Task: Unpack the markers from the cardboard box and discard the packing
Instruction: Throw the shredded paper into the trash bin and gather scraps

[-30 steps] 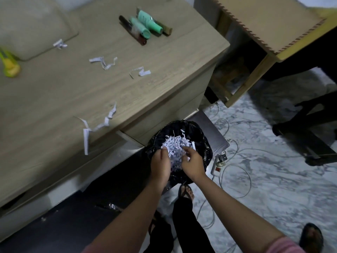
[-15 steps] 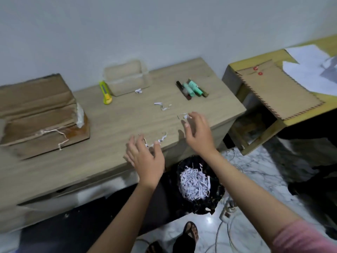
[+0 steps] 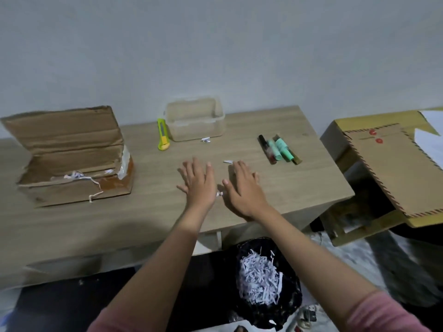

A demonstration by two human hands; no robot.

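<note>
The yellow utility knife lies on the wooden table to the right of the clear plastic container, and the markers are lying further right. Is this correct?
Not quite. The head view shows the yellow utility knife lying on the wooden table to the left of the clear plastic container, not the right. The markers do lie further right.

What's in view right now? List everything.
box: 1, brown cardboard, open, table left
cutter: 1, yellow, beside tub
tub: 1, clear plastic, table back
markers: about 4, green and dark, table right
scraps: several, white, on table and box
bin: 1, black liner, on floor below table edge
shreds: 1 heap, white, in bin
envelope: 1, brown, right-hand desk
table: 1, wood
left hand: open, flat over table
right hand: open, flat over table
</note>
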